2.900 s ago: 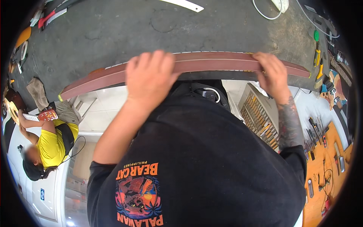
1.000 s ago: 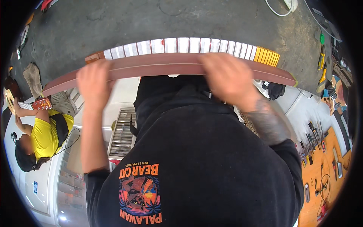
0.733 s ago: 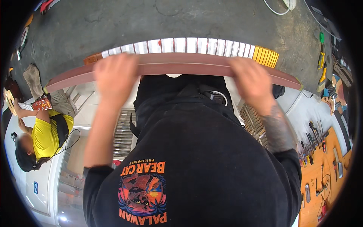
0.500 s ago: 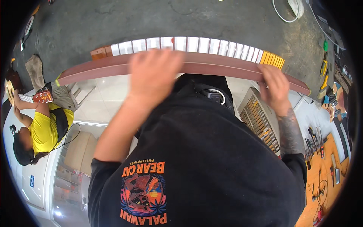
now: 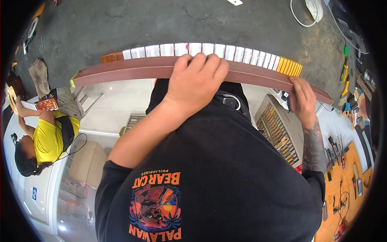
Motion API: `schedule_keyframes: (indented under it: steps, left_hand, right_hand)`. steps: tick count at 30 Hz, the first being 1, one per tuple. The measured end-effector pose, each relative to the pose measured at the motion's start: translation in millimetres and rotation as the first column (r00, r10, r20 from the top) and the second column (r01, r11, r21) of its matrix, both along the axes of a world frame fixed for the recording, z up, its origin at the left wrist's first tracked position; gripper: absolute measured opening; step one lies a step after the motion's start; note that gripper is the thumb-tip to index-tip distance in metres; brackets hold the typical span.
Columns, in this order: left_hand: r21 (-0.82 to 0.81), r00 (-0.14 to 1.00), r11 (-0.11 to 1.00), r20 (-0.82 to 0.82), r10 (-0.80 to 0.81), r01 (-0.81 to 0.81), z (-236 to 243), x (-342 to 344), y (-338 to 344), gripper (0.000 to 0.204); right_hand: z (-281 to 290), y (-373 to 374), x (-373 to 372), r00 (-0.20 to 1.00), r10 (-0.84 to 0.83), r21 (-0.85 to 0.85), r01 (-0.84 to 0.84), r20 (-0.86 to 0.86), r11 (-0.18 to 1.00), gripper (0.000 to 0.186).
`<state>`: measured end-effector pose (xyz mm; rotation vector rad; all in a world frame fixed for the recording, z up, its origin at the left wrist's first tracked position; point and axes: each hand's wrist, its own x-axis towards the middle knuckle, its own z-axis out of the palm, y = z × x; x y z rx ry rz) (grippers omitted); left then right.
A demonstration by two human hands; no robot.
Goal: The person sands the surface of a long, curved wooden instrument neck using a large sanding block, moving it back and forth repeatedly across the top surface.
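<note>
A long reddish-brown sanding bar (image 5: 133, 69) runs across in front of my body, with yellow-green tape at its ends. Just beyond it lies a guitar neck (image 5: 161, 50), partly hidden by the bar. Its fretboard carries strips of silvery-white tape between the frets, and yellow strips (image 5: 289, 65) at the right. My left hand (image 5: 199, 82) is closed over the bar near its middle, fingers curled across the top. Toward the right end, my right hand (image 5: 303, 99) grips the same bar with bent fingers. The bar's underside is hidden.
A grey mat (image 5: 242, 24) covers the bench. At right lie yellow-handled cutters (image 5: 345, 72) and an orange board of tools (image 5: 342, 193). A tray of files (image 5: 278, 125) sits below the bench edge. At left, a person in yellow (image 5: 56, 137) handles another guitar; a cloth (image 5: 39, 76) lies nearby.
My left hand, blurred before, has moved right along with the sanding bar, whose left end sits farther right. My right hand is slightly farther right and lower, still on the bar.
</note>
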<state>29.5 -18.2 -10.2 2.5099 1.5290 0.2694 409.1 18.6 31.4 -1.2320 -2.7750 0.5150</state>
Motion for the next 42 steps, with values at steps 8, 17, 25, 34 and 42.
schedule_keyframes:
  steps: [8,17,25,34,42]
  left_hand:
    - [-0.050,0.977,0.993,-0.187,0.098,-0.109,3.3,-230.3,-16.8,0.064]
    - [-0.034,0.997,0.998,-0.061,-0.046,0.044,6.9,-4.7,-8.3,0.032]
    - [-0.043,0.977,0.995,-0.195,0.083,-0.093,4.5,-207.6,-19.2,0.065]
    - [-0.013,0.995,0.998,-0.070,-0.069,0.068,4.9,-16.7,1.0,0.046]
    - [-0.053,0.983,0.996,-0.169,0.068,-0.078,8.4,-211.0,-3.8,0.064]
  right_hand:
    - [-25.6,-12.0,-222.1,0.975,0.029,0.013,-0.027,-0.222,1.000,0.043]
    - [-0.8,-4.9,-11.7,0.999,-0.002,-0.039,0.001,-0.036,0.999,0.050]
    - [-26.9,-16.0,-219.3,0.974,0.024,0.075,-0.007,-0.226,0.997,0.036]
    - [0.2,10.0,-17.3,0.997,-0.053,-0.022,0.051,-0.056,0.998,0.052]
    - [-31.0,-5.2,-199.8,0.961,0.014,0.086,0.010,-0.275,0.996,0.041]
